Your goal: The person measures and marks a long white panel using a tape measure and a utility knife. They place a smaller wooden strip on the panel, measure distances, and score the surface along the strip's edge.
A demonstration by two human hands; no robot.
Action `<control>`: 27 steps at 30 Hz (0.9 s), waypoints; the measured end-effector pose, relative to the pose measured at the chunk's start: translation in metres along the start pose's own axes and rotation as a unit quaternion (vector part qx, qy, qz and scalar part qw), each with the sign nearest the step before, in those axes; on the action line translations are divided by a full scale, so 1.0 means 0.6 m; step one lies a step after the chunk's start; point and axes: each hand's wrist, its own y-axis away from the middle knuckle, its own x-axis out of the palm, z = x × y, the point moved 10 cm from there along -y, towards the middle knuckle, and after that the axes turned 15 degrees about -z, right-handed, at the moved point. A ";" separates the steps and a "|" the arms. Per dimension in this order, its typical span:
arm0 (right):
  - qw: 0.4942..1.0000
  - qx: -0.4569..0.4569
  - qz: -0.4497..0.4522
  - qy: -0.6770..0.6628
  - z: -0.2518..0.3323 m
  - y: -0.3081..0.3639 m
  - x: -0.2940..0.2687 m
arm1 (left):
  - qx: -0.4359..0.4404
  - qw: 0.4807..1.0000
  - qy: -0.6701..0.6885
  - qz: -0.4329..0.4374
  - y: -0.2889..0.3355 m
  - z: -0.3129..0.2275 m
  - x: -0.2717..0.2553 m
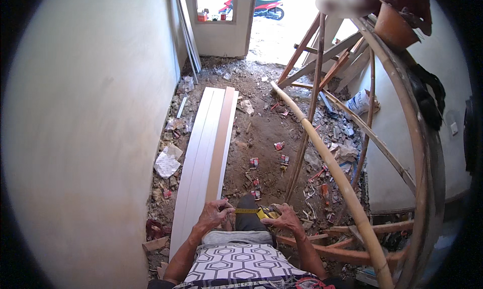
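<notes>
A yellow tape measure [265, 213] sits in my right hand [286, 219], its case gripped by the curled fingers. From it a short length of yellow blade [245, 211] runs left across my dark trouser leg. The free end of that blade is pinched by my left hand [215, 213], fingers closed. Just left of this hand lie long white panels [197, 148] on the ground, side by side, with a tan strip [220, 143] among them. Both hands are in front of my patterned shirt, above the panels' near part.
A bamboo pole [332, 168] slants along my right, beside wooden scaffold posts [307, 138]. Another person crouches on the scaffold at upper right. Rubble and torn packets [254, 163] litter the dirt floor. A pale wall [100, 138] borders the left; a red motorcycle [266, 8] stands outside.
</notes>
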 end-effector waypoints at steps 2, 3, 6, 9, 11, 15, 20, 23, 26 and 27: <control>0.999 0.010 -0.033 -0.002 0.020 -0.061 -0.025 | -0.016 1.000 -0.014 0.004 -0.081 -0.035 -0.012; 0.999 0.014 -0.032 -0.004 0.028 -0.104 -0.030 | -0.033 0.999 -0.012 0.012 -0.131 -0.041 -0.015; 0.999 0.036 0.010 -0.027 0.025 -0.245 -0.031 | -0.033 0.999 -0.001 0.009 -0.285 -0.076 -0.024; 0.998 0.042 0.018 -0.035 0.038 -0.401 -0.058 | -0.004 1.000 -0.022 -0.013 -0.454 -0.093 -0.028; 0.999 0.033 0.009 -0.019 0.040 -0.522 -0.094 | 0.007 0.999 -0.025 -0.043 -0.571 -0.119 -0.030; 0.999 0.002 -0.023 0.038 0.158 -0.710 -0.232 | -0.019 0.995 -0.013 -0.098 -0.725 -0.154 -0.063; 0.992 -0.037 -0.003 0.120 0.237 -0.946 -0.319 | -0.007 0.986 0.038 -0.164 -0.911 -0.193 -0.097; 0.988 -0.074 0.035 0.131 0.290 -1.091 -0.327 | -0.060 0.976 0.062 -0.200 -1.018 -0.157 -0.111; 0.970 -0.138 0.079 0.182 0.357 -1.250 -0.314 | -0.139 0.951 0.125 -0.244 -1.122 -0.135 -0.137; 0.964 -0.161 0.111 0.181 0.395 -1.297 -0.307 | -0.150 0.938 0.148 -0.275 -1.153 -0.118 -0.152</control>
